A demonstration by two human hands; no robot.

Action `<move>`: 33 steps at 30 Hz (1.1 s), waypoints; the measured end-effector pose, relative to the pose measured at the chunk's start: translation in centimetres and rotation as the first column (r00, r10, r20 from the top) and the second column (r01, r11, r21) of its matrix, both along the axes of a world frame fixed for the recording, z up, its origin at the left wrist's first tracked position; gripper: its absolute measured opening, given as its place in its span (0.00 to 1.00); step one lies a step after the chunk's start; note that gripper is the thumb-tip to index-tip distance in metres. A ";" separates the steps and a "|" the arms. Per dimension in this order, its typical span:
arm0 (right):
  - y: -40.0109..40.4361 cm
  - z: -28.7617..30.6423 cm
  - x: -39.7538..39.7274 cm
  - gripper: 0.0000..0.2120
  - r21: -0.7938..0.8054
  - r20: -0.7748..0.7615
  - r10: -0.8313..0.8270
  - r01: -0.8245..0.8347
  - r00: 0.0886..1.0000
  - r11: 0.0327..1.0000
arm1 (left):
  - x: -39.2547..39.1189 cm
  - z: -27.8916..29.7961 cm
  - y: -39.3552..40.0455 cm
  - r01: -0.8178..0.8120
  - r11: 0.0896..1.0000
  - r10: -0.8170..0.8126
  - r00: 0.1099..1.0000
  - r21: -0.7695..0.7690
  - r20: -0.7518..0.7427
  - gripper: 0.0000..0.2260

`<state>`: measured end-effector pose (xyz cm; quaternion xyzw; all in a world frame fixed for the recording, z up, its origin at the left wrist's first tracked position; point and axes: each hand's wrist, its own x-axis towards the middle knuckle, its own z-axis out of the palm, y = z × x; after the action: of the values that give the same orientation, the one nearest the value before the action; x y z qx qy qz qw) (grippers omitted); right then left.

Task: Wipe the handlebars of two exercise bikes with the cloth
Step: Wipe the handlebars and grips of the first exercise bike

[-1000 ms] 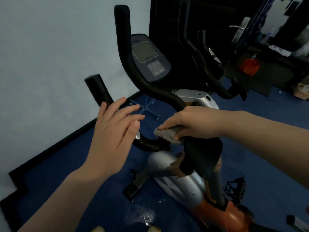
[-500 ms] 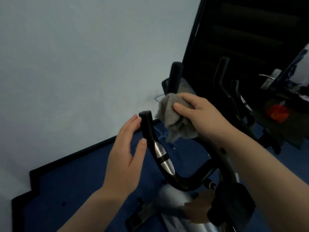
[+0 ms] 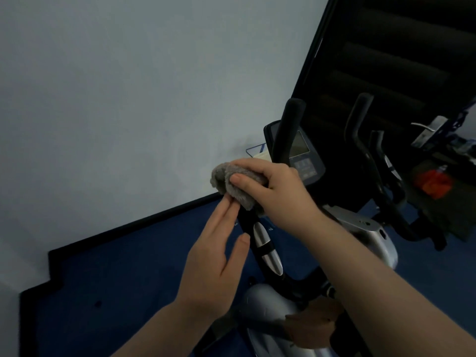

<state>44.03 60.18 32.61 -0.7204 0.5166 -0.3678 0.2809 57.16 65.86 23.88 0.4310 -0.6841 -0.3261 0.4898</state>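
Our right hand (image 3: 277, 186) grips the fluffy grey cloth (image 3: 233, 184) over the black curved handlebar (image 3: 260, 243) tip; our left hand (image 3: 213, 256) stays relaxed. We should twist fully around.

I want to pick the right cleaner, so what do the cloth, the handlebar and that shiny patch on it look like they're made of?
Cloth: grey, fuzzy pile, likely microfibre or terry; the nap shows at its edges.
Handlebar: matte black with no glare, probably foam or rubber sleeving over a tube; which one cannot be told.
Shiny patch: smooth silver with bright highlights, likely polished metal, perhaps a pulse sensor plate.
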 end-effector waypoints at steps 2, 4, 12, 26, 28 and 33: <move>0.5 -0.9 0.5 0.11 -0.033 0.083 -0.060 0.063 0.995 0.997 | 0.1 -0.2 0.1 0.012 1.000 -0.012 1.000 0.002 -0.005 0.25; 0.9 -1.4 1.0 0.12 -0.040 0.153 -0.106 0.113 0.983 0.993 | 0.2 -0.4 0.2 0.024 1.000 -0.024 1.000 0.010 -0.003 0.25; 1.5 -3.0 2.6 0.14 0.004 0.431 -0.275 0.302 0.859 0.953 | 0.9 -0.4 0.3 0.069 0.997 -0.069 0.998 0.033 -0.002 0.23; 6.4 -6.5 5.1 0.18 -0.277 -0.103 -0.650 0.606 0.753 0.746 | 1.7 -1.0 -0.3 0.177 0.984 -0.179 0.981 -0.030 -0.081 0.21; 7.3 -7.6 5.3 0.18 -0.422 -0.204 -0.668 0.551 0.716 0.720 | 1.7 -1.1 -0.4 0.192 0.978 -0.197 0.978 -0.080 -0.066 0.22; 9.0 -10.3 4.8 0.16 -0.617 -0.230 -0.706 0.461 0.670 0.638 | 1.2 -1.2 -0.7 0.240 0.955 -0.243 0.970 -0.172 0.007 0.21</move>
<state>48.79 69.18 22.28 -0.6174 0.6601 -0.3846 -0.1873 58.36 65.16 22.65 0.2981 -0.7535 -0.3265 0.4866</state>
